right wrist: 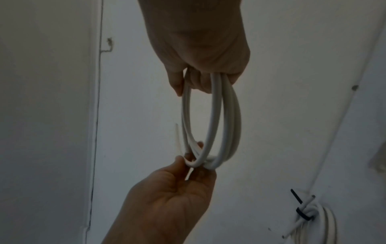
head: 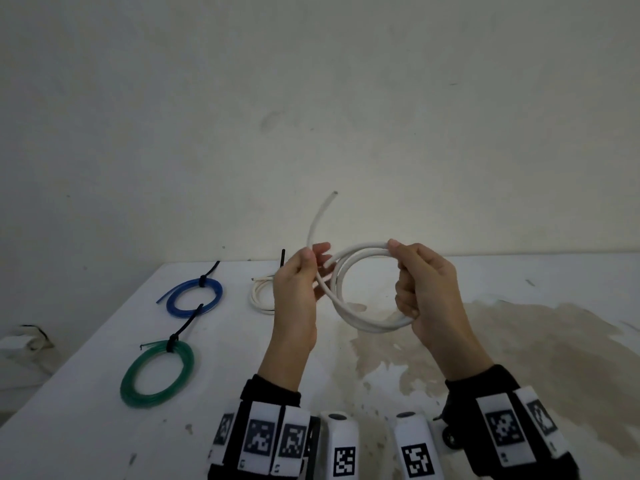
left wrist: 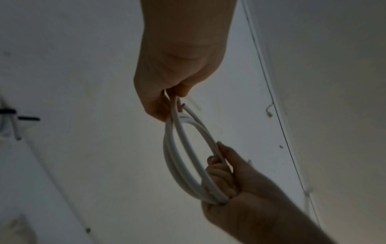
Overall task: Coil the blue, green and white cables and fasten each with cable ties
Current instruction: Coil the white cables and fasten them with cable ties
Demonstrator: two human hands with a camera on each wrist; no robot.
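A white cable [head: 363, 326] is wound in a loose coil and held in the air over the table. My left hand [head: 315, 258] pinches its left side, where the free end [head: 333, 194] sticks up. My right hand [head: 401, 271] grips the coil's right side, fingers curled round the strands. The left wrist view shows the coil [left wrist: 174, 156] edge-on below my left hand [left wrist: 170, 99]. In the right wrist view it [right wrist: 217, 115] hangs from my right hand [right wrist: 198, 80]. A blue coil [head: 171, 306] and a green coil [head: 147, 399], each with a black tie, lie at the left.
A second, smaller white coil [head: 257, 296] with a black tie [head: 283, 258] lies on the table behind my left hand, also visible as a tied coil [right wrist: 319, 214] in the right wrist view. The white table [head: 104, 427] carries a brown stain [head: 519, 341] at the right. A wall stands close behind.
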